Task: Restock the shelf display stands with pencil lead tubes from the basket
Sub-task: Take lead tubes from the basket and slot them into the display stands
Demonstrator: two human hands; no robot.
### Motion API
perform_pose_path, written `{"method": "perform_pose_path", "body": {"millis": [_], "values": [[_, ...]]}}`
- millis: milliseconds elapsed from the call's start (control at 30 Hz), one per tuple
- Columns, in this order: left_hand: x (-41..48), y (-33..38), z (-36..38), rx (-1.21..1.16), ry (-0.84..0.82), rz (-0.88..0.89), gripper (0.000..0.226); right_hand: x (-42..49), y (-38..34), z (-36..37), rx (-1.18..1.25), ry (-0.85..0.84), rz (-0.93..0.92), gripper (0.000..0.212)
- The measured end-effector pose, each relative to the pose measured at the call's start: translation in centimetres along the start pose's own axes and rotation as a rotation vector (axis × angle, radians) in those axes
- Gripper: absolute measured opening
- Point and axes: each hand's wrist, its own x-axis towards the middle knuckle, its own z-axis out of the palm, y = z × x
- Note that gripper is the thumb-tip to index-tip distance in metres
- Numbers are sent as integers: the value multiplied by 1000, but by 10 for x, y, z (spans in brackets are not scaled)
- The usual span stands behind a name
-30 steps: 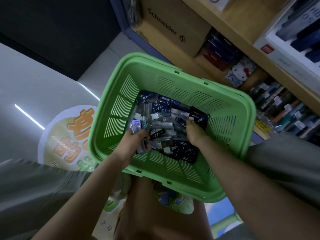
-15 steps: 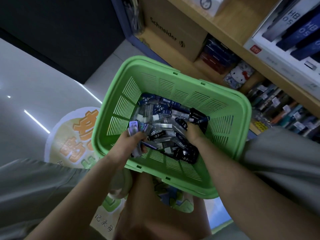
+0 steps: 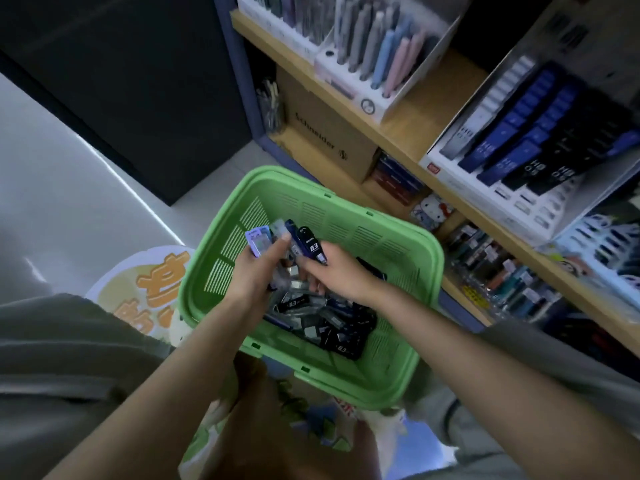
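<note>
Both grips: closed on lead tubes (image 3: 281,229), over green basket (image 3: 363,233)
Left hand (image 3: 258,277): lilac tube (image 3: 258,241)
Right hand (image 3: 337,276): dark tube (image 3: 310,244), "0.3"
Basket floor: loose tubes (image 3: 318,320)
Shelf box (image 3: 322,133): "Schneider"
Display stand (image 3: 502,199): "HB"

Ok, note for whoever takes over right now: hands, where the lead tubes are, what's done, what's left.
Left hand grips a handful of lead tubes above the green basket.
Right hand holds a dark blue tube beside them.
The pile lies in the basket; the display stand sits on the shelf, right.
Done: tubes picked. Left: slot them into the stand, repeat.
</note>
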Motion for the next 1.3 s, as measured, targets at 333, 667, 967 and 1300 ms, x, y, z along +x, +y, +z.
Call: {"method": "perform_pose_path", "body": {"millis": [333,667,967,1300], "values": [[-52,56,48,-6,-125,149,17,-83,-75,-51,-66,-26,-88,3],[-104,91,101,-70,-331,224,27,-151,-120,-85,-197,258,-134,15],[-128,137,139,-171,-331,248,15,-205,-164,-124,-250,682,-123,39],[-125,202,129,-157,-478,319,18,-212,-243,-166,-466,865,-316,12]]}}
